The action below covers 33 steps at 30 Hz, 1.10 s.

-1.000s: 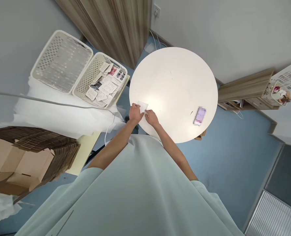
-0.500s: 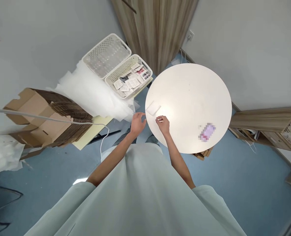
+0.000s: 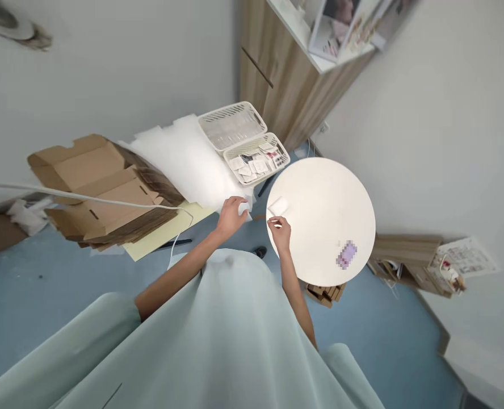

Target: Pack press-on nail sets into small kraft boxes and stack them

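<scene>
My left hand [image 3: 231,217] is at the near right corner of a stack of thin white sheets [image 3: 192,162], which look like foam wrap. Its fingers are curved, with a gap between them and the thumb. Whether it touches the top sheet, I cannot tell. Over the left rim of the round white table [image 3: 324,227], my right hand [image 3: 280,233] has thumb and fingers drawn together in a pinch. What it pinches, if anything, is too small to make out. A small flat white packet [image 3: 278,206] lies on the table just beyond these fingers.
White baskets hold clear sleeves [image 3: 235,128] and small cards [image 3: 256,163] behind the sheets. Folded cardboard boxes [image 3: 107,199] are piled at left, with a white cable [image 3: 120,200] crossing them. A blurred purple object [image 3: 346,254] lies on the table; a wooden cabinet [image 3: 294,85] stands behind.
The view has tilted and turned left. My left hand has moved away from the table edge to the white sheets. My right hand remains beside the packet, still pinched.
</scene>
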### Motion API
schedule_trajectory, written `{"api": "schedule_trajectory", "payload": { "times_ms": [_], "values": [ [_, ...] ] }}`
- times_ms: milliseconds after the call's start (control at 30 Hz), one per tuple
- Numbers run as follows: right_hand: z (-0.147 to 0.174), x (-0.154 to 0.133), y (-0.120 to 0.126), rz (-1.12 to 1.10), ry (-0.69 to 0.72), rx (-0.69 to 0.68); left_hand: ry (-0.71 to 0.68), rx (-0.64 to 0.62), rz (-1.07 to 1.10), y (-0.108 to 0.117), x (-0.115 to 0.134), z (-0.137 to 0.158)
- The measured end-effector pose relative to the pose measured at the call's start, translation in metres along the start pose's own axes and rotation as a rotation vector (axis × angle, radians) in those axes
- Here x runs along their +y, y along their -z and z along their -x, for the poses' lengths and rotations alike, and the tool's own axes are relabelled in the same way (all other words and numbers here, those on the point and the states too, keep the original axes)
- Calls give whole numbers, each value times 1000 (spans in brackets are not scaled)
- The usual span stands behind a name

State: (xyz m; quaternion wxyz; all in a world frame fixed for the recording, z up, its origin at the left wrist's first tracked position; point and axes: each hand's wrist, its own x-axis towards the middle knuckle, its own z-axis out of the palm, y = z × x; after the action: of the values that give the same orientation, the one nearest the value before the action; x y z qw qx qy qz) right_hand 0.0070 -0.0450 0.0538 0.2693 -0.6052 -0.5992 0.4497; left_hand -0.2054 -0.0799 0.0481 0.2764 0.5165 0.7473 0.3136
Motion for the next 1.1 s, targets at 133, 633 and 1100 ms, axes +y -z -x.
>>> {"api": "schedule_trajectory", "payload": {
  "times_ms": [133,633,1100],
  "values": [
    [12,-37,-39,28,98,-5,0,106,86,51,-23,1],
    [27,-159,-196,242,297,-344,368,166,-140,182,-195,77],
    [36,-187,-265,424,461,-548,222,89,-70,194,-220,79]
  ]
}}
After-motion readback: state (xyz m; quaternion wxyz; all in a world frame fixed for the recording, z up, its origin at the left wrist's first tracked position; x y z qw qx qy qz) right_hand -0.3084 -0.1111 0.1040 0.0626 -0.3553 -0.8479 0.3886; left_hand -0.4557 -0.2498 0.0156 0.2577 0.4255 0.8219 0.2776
